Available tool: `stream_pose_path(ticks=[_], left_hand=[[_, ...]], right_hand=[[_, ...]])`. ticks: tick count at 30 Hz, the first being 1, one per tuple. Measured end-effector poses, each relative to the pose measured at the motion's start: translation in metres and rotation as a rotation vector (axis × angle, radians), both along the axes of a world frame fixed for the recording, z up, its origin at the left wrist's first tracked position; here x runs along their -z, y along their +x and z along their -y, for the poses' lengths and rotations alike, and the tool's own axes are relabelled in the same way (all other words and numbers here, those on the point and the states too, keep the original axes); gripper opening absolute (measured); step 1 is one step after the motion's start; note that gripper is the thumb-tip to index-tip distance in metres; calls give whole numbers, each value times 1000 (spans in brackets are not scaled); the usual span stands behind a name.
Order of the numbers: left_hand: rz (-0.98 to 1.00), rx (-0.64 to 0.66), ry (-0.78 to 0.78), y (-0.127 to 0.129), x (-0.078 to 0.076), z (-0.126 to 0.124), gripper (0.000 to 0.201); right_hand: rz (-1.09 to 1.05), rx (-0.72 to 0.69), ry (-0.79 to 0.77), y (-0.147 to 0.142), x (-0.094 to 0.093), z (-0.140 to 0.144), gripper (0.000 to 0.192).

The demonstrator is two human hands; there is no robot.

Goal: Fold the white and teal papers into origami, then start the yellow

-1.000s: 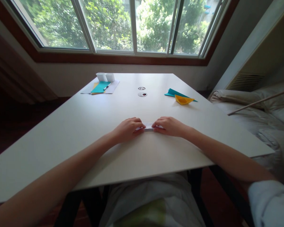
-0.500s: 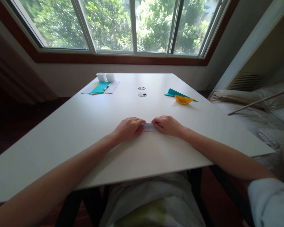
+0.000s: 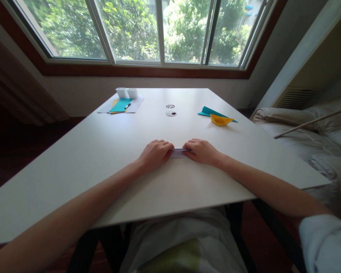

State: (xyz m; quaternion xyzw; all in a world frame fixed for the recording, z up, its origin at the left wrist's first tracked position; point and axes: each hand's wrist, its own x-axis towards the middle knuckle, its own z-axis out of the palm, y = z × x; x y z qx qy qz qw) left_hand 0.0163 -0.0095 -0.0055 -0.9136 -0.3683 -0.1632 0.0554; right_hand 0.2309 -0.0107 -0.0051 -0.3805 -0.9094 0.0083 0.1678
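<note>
Hands meeting over a small folded white paper strip [image 3: 178, 152] on the white table [image 3: 102, 151]. Left hand [image 3: 155, 154] presses its curled fingers down on the strip's left end; right hand [image 3: 201, 151] does likewise on the right end, so the strip lies between them, long axis running left to right, both hands equally near. Compared with half a second earlier, the hands have drawn slightly closer and less of the strip shows. Far right: folded teal paper [image 3: 207, 111] and yellow paper boat [image 3: 220, 120]
</note>
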Motion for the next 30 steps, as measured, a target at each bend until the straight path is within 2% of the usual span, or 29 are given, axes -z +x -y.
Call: stream_pose_path(ticks=[4, 7, 10, 13, 16, 19, 23, 27, 30], left_hand=[[104, -18, 37, 0, -13, 2, 22], [260, -94, -95, 1, -28, 5, 20], [376, -115, -438, 3, -39, 6, 21], [448, -96, -851, 3, -39, 4, 27], [481, -146, -1061, 2, -34, 1, 30], [479, -192, -1066, -1, -28, -3, 32], [437, -187, -889, -7, -20, -11, 31], [372, -175, -768, -9, -12, -15, 35], [341, -141, -677, -8, -11, -14, 28]], right_hand=[[-156, 51, -68, 2, -14, 1, 15], [-271, 99, -173, 5, -31, 3, 16], [-297, 54, -392, 9, -41, 1, 21], [-246, -3, -624, 12, -39, -5, 28], [-232, -13, -710, 14, -31, -10, 33], [-278, -13, -535, 14, -26, -10, 31], [-234, -89, -139, 6, -21, -3, 29], [-126, -153, 24, -4, -11, 2, 32], [-105, -160, 132, -8, -3, 2, 26]])
